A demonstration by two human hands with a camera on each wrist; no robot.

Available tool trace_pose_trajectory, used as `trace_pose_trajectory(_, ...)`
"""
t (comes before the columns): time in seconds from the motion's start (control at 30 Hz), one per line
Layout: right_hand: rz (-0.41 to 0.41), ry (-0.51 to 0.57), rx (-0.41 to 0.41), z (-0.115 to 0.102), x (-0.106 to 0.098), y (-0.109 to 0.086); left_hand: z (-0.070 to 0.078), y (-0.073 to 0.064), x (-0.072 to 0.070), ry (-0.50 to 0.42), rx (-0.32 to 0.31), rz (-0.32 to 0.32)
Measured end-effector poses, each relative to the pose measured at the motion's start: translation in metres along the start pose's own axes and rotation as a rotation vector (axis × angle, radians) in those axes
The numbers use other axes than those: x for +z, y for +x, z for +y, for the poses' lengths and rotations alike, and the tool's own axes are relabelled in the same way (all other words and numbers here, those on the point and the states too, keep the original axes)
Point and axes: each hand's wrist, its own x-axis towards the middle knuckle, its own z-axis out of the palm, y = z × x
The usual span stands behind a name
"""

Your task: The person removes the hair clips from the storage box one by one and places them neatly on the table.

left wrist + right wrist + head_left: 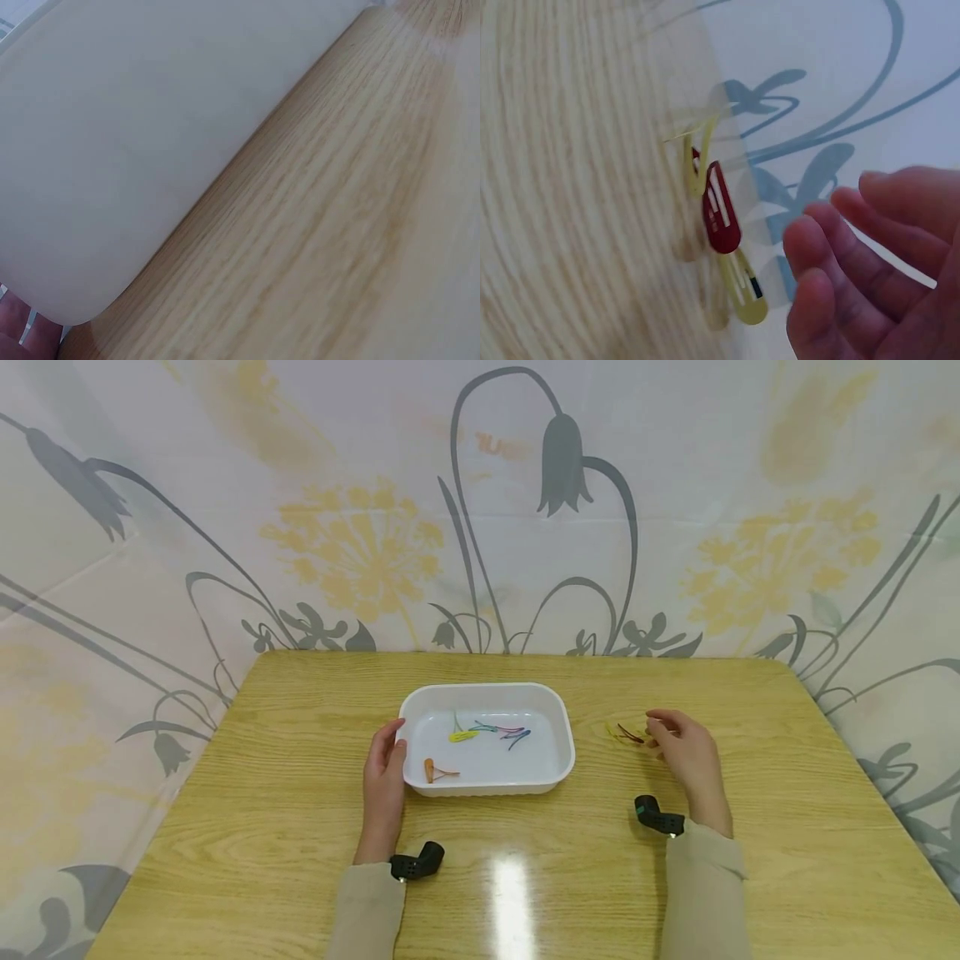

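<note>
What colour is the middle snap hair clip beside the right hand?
That snap hair clip is dark red, best seen in the right wrist view.

Wood-grain surface (300, 827), yellowish-brown, bright glare at near middle. White tray (487, 790) sits upright on it. To tray's right, apart from it: dark red clip (724, 240) and yellow clips (751, 312), bunched together.

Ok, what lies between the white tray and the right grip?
In the head view, a bare stretch of tabletop beside the white tray, then yellow and dark red hair clips near the right grip.
</note>
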Motion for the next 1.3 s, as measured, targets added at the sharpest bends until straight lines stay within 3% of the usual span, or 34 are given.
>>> trace_pose_trajectory(0.43, -0.168, 0.111, -0.169, -0.046, 0.009, -0.001, -0.002, 0.002, -0.001, 0.012, 0.022, 0.005)
trace_pose_trajectory(0.7, -0.267, 0.089, -0.301, -0.08, 0.023, -0.007, -0.002, 0.001, 0.002, -0.032, 0.013, -0.012)
trace_pose_trajectory(0.87, -0.347, 0.011, -0.387, -0.1, 0.032, -0.008, 0.008, -0.003, 0.004, -0.052, -0.006, -0.03)
trace_pose_trajectory(1.0, -0.419, -0.121, -0.501, -0.125, 0.039, -0.005, 0.021, -0.008, 0.005, -0.031, -0.008, -0.029)
trace_pose_trajectory(1.3, -0.665, -0.317, -0.676, -0.156, 0.075, 0.006, 0.002, 0.0, 0.001, -0.054, -0.021, -0.033)
